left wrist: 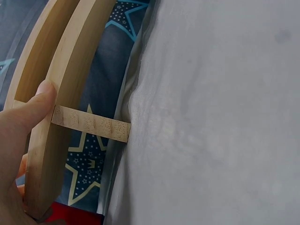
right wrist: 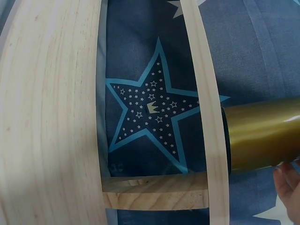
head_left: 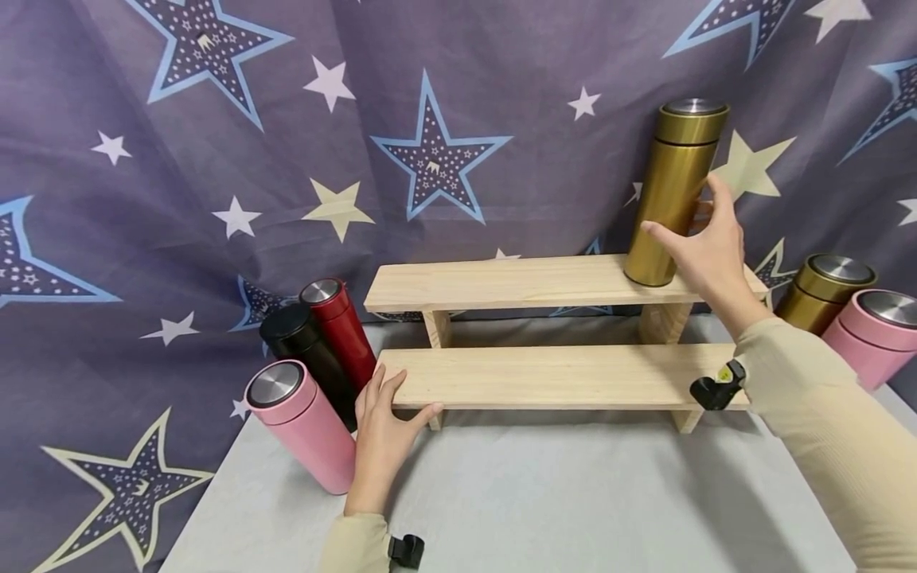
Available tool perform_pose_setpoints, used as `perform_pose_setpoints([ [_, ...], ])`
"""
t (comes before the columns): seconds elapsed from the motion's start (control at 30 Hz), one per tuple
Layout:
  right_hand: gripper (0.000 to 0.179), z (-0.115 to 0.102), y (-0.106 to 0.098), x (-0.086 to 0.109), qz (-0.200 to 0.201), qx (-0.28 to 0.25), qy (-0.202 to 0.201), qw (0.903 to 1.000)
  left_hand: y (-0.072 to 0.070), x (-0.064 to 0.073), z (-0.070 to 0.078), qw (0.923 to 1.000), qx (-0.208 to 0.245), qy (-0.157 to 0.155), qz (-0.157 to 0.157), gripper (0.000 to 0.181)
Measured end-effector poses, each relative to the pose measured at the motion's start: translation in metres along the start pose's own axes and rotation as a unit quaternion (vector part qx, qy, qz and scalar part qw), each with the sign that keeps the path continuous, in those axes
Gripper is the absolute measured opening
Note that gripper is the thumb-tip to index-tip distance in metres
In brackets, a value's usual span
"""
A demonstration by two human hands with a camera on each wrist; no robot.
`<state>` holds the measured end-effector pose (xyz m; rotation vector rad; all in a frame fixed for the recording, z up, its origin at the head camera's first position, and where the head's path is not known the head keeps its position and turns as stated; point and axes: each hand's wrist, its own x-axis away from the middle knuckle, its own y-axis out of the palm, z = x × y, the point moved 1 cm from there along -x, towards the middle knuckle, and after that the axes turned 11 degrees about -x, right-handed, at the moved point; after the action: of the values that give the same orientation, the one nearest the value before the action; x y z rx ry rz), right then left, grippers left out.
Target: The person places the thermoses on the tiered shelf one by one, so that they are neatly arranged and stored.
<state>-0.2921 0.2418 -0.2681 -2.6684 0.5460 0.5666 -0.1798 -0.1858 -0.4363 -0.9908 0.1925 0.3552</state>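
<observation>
My right hand [head_left: 705,247] holds a gold thermos [head_left: 677,187] around its body, thumb at the front and fingers on the right side. The base of that thermos [right wrist: 262,136] is at the upper board of a two-tier wooden shelf [head_left: 552,378], near its right end. With thumb and fingers, my left hand [head_left: 387,442] grips the lower board at its left front corner. In the left wrist view, the thumb lies across the board's edge [left wrist: 65,79]. A pink thermos [head_left: 308,430] stands just left of that hand.
Behind the pink thermos are a black thermos [head_left: 311,358] and a red thermos [head_left: 340,330], close together. Another gold thermos [head_left: 824,294] and another pink one [head_left: 877,334] stand at the far right. A purple star-patterned cloth [head_left: 544,48] hangs behind the pale tabletop [head_left: 573,493].
</observation>
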Motion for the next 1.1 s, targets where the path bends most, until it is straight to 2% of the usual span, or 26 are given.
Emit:
perform_pose_setpoints([
  [0.43,0.087,0.001,0.000,-0.002,0.002,-0.002,-0.002,1.0000,-0.001,-0.001,0.002,1.0000,0.001,0.003,0.002,0.084],
  [0.8,0.088,0.003,0.001,0.008,0.000,-0.019,-0.004,0.9998,0.000,0.001,0.000,1.0000,0.000,0.003,0.001,0.083],
  [0.97,0.092,0.001,0.002,0.015,-0.021,-0.052,0.005,0.9984,-0.001,0.001,-0.003,1.0000,-0.002,0.003,0.000,0.082],
  [1.1,0.097,-0.001,-0.004,0.024,-0.035,-0.077,0.023,0.9961,0.001,-0.001,0.000,1.0000,0.005,0.006,-0.004,0.081],
])
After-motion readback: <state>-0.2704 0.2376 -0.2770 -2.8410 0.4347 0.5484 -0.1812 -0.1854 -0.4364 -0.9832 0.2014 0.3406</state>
